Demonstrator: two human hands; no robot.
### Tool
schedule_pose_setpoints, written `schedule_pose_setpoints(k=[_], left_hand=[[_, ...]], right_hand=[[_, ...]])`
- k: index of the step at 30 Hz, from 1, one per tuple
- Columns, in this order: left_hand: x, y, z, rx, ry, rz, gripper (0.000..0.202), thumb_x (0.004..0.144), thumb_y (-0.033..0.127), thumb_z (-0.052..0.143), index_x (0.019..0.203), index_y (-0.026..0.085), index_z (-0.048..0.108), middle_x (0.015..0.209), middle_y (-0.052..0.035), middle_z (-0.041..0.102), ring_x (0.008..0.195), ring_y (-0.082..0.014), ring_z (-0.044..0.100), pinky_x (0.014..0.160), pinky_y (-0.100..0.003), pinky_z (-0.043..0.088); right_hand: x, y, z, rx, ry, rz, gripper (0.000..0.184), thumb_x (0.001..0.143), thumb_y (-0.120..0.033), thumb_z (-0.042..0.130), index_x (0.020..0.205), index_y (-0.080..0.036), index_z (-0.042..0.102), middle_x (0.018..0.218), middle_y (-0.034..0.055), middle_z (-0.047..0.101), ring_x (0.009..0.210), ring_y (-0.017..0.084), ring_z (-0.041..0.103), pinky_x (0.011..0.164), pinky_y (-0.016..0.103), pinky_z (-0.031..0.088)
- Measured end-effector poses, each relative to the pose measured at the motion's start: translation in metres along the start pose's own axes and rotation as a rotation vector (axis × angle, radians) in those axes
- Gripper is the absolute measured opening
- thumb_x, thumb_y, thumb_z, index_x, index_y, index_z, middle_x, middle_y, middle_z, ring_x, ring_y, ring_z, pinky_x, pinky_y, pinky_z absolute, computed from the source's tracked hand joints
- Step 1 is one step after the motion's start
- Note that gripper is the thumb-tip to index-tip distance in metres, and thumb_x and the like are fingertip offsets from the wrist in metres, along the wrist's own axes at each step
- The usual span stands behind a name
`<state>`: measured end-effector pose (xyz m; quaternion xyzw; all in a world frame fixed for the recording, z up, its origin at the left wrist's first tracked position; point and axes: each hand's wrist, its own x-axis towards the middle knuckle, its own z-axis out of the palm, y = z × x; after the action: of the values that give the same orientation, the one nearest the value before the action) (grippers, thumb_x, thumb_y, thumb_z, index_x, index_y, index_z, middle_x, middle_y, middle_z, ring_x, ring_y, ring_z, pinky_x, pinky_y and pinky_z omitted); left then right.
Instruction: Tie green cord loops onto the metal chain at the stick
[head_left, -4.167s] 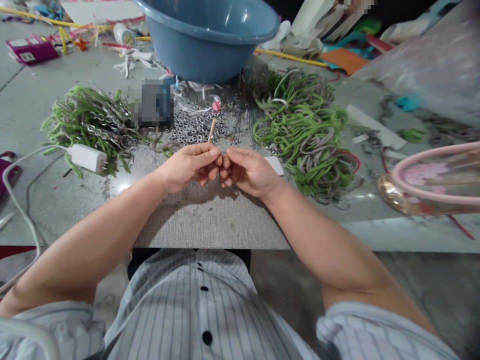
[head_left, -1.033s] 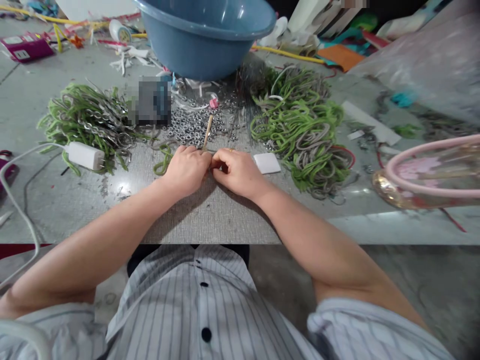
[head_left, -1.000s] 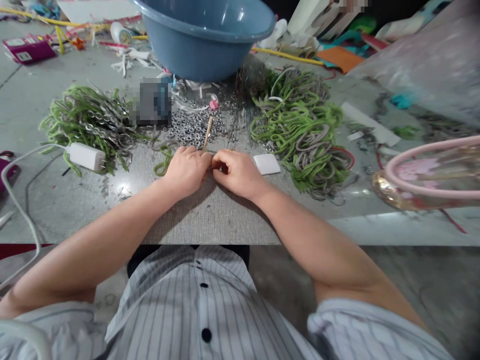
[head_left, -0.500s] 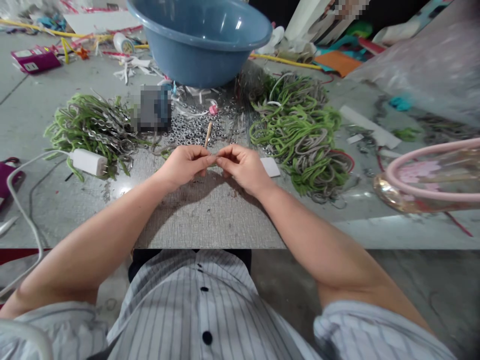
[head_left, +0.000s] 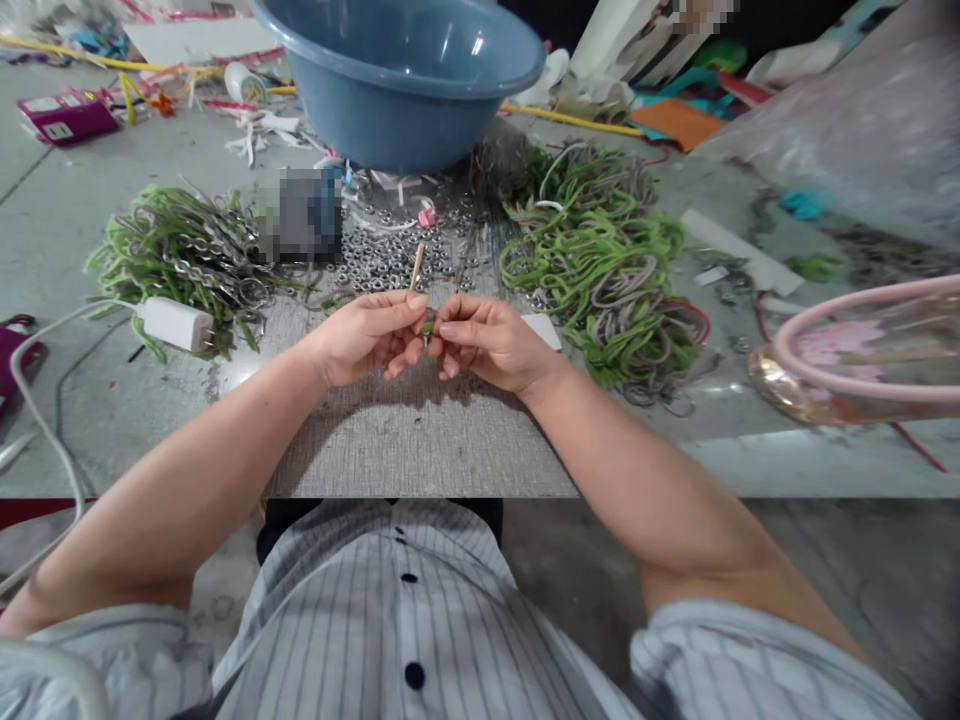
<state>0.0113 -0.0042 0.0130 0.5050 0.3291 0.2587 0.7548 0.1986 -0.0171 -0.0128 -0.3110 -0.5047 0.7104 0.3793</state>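
Observation:
My left hand point(head_left: 367, 336) and my right hand point(head_left: 487, 342) meet fingertip to fingertip just above the grey mat point(head_left: 420, 430). A thin wooden stick point(head_left: 417, 266) rises out of the left hand's pinch. Between the two pinches sits a small green and grey piece point(head_left: 429, 323), too small to name. Behind the hands lies a heap of small metal rings point(head_left: 390, 258). A pile of green and grey cord loops point(head_left: 607, 270) lies to the right. Another pile with metal chains point(head_left: 187, 255) lies to the left.
A blue plastic basin point(head_left: 405, 75) stands behind the rings. A white charger with its cable point(head_left: 174, 322) lies at the left, a small white card point(head_left: 544, 332) by my right hand, and a pink-rimmed clear container point(head_left: 862, 350) at the right. Scraps litter the far table.
Both hands pressed down on the mat one second ago, with a green loop beside the left hand. They have since lifted off the mat and drawn slightly toward me, still pinched together.

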Motion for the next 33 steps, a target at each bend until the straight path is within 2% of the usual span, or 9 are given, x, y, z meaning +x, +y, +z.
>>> schedule_pose_setpoints(k=[4,11,15,18,21,24,27,31,33], left_hand=[[-0.001,-0.002,0.000,0.019,-0.005,0.043,0.027,0.090,0.030,0.054,0.066,0.018,0.051,0.053,0.0009,0.057,0.040,-0.0082,0.049,0.040,-0.021,0.038],[0.002,-0.005,0.001,0.167,0.076,0.107,0.028,0.087,0.029,0.054,0.063,0.015,0.054,0.056,-0.0005,0.056,0.046,-0.0086,0.052,0.046,-0.022,0.041],[0.006,-0.006,0.000,0.342,0.157,0.175,0.001,0.079,0.014,0.056,0.080,0.015,0.055,0.058,0.0036,0.053,0.048,-0.0070,0.049,0.051,-0.021,0.041],[0.009,-0.008,-0.003,0.650,0.248,0.185,0.020,0.074,0.011,0.058,0.093,0.016,0.055,0.060,0.0056,0.052,0.051,-0.0078,0.047,0.053,-0.022,0.038],[0.011,-0.011,-0.005,1.045,0.318,0.204,0.012,0.075,0.015,0.055,0.085,0.015,0.061,0.068,0.0003,0.060,0.063,-0.0118,0.052,0.059,-0.025,0.038],[0.011,-0.013,-0.006,1.304,0.324,0.193,0.014,0.078,0.019,0.051,0.079,0.016,0.065,0.076,-0.0049,0.066,0.073,-0.0174,0.057,0.066,-0.030,0.040],[0.012,-0.015,-0.006,1.404,0.318,0.196,0.018,0.080,0.021,0.050,0.079,0.016,0.067,0.078,-0.0062,0.069,0.078,-0.0207,0.058,0.072,-0.032,0.042],[0.014,-0.019,-0.007,1.447,0.321,0.199,0.019,0.081,0.023,0.050,0.079,0.016,0.067,0.082,-0.0073,0.070,0.086,-0.0238,0.060,0.076,-0.034,0.045],[0.014,-0.020,-0.006,1.482,0.323,0.207,0.018,0.081,0.022,0.050,0.078,0.015,0.066,0.083,-0.0079,0.071,0.087,-0.0248,0.060,0.079,-0.035,0.045]], right_hand=[[0.001,0.001,0.000,0.042,-0.025,0.014,0.032,0.069,-0.044,0.077,0.076,-0.019,0.060,0.066,-0.0016,0.068,0.046,0.009,0.060,0.050,0.023,0.053],[0.004,0.003,-0.003,0.010,0.059,0.056,0.035,0.063,-0.042,0.082,0.072,-0.017,0.060,0.063,-0.0026,0.064,0.048,0.007,0.058,0.049,0.021,0.052],[0.005,0.004,-0.003,-0.094,0.138,-0.022,0.035,0.058,-0.033,0.085,0.074,-0.018,0.058,0.065,-0.0062,0.059,0.048,0.006,0.054,0.051,0.022,0.051],[0.005,0.006,-0.002,-0.263,0.227,-0.082,0.029,0.062,-0.028,0.080,0.075,-0.019,0.055,0.063,-0.0070,0.055,0.050,0.006,0.051,0.050,0.023,0.046],[0.005,0.010,0.001,-0.519,0.288,-0.167,0.017,0.068,-0.018,0.070,0.077,-0.019,0.056,0.064,-0.0056,0.056,0.057,0.008,0.052,0.057,0.025,0.044],[0.004,0.013,0.003,-0.778,0.331,-0.222,0.016,0.071,-0.011,0.061,0.085,-0.018,0.059,0.069,-0.0031,0.060,0.063,0.011,0.055,0.065,0.028,0.043],[0.003,0.014,0.004,-0.972,0.329,-0.233,0.016,0.073,-0.011,0.057,0.086,-0.018,0.061,0.073,-0.0004,0.063,0.065,0.013,0.056,0.066,0.028,0.042],[0.004,0.013,0.003,-1.125,0.298,-0.231,0.003,0.078,-0.019,0.059,0.078,-0.018,0.061,0.074,0.0023,0.064,0.067,0.015,0.055,0.066,0.029,0.040],[0.005,0.014,0.002,-1.198,0.301,-0.245,0.006,0.080,-0.022,0.059,0.075,-0.018,0.060,0.074,0.0029,0.063,0.069,0.016,0.054,0.067,0.029,0.038]])
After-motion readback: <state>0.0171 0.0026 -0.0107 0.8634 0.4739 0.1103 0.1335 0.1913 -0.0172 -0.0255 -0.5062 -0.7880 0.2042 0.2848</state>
